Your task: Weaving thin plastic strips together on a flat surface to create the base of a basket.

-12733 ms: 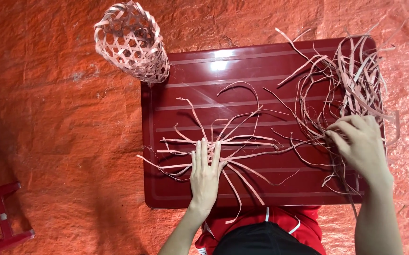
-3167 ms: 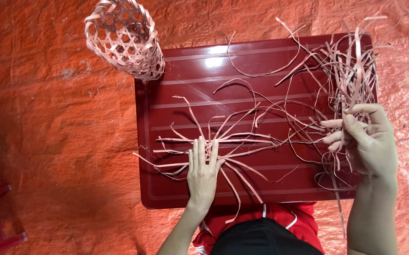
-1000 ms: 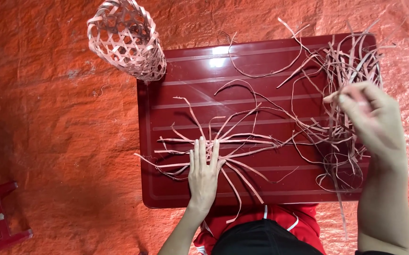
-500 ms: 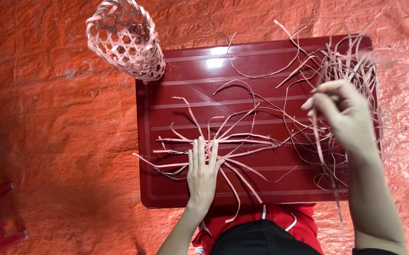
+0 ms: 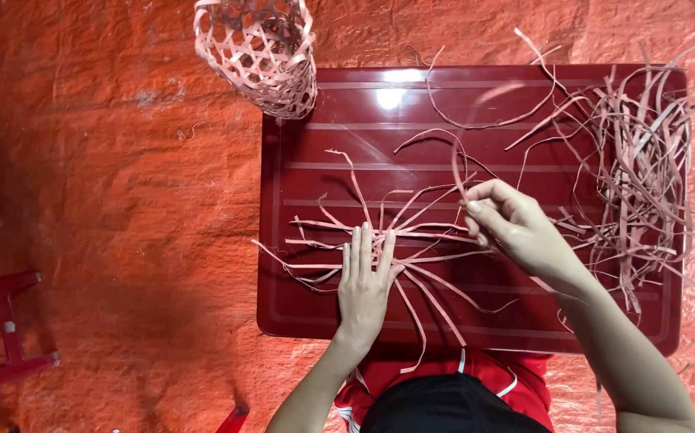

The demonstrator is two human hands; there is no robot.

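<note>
On a dark red low table (image 5: 323, 313) lies a star of crossed pink strips (image 5: 411, 236). My left hand (image 5: 363, 285) lies flat on its centre, fingers together, pressing the strips down. My right hand (image 5: 512, 228) hovers just right of the star, fingers pinched on a single pink strip (image 5: 461, 160) that curves upward from it. A loose pile of pink strips (image 5: 636, 168) covers the table's right side.
A woven pink basket (image 5: 259, 48) with an open lattice lies at the table's far left corner on the orange tarp (image 5: 107, 200). A red stool (image 5: 2, 333) shows at the left edge. My red shirt is at the table's near edge.
My right hand has left the loose pile and moved left toward the star, carrying one strip. My left hand has stayed pressed on the star's centre.
</note>
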